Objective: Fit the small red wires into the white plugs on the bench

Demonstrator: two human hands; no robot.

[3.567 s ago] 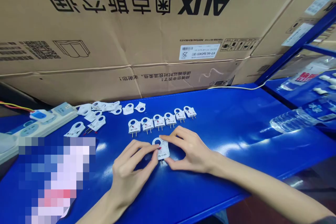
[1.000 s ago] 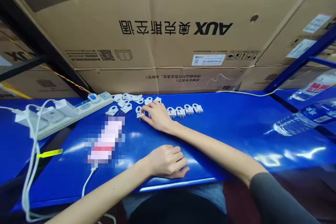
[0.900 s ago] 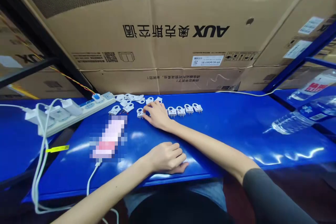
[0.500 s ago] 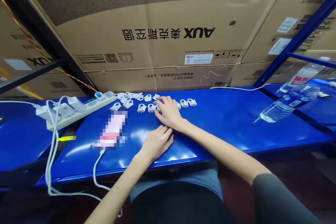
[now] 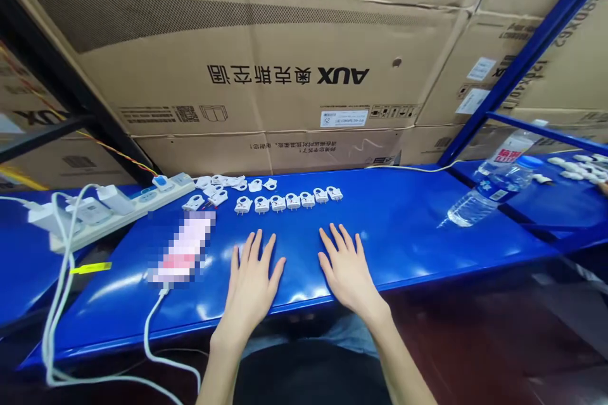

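Palm down on the table [image 5: 403,221], close to its front edge: left hand [image 5: 251,285], opened wide with fingers fanned and nothing held. Well apart from it, in much the same pose: right hand [image 5: 349,272], flat, fingers spread, thumb turned inward, no hold on anything. Ahead of both, out of contact, a row of seven white plugs [image 5: 293,202], set side by side, ring-shaped tops toward the cardboard box [image 5: 266,101] and small prongs toward the near edge. Behind that row and off to its left, a loose cluster of white pieces [image 5: 235,181], several overlapping.

Judging by the layout, seven apparently done and lined up neatly; the cluster, outside the row, probably left to deal with. No sure count possible there because of the overlap, and too small to judge for completeness. Nothing in work between the hands.

Beside the cluster, a power strip [image 5: 137,205] with chargers [image 5: 116,200] plugged in; nearer, a blurred pink-and-white thing [image 5: 183,247] with a white cable [image 5: 147,335] running over the edge. Toward the right end, a water bottle [image 5: 475,205].
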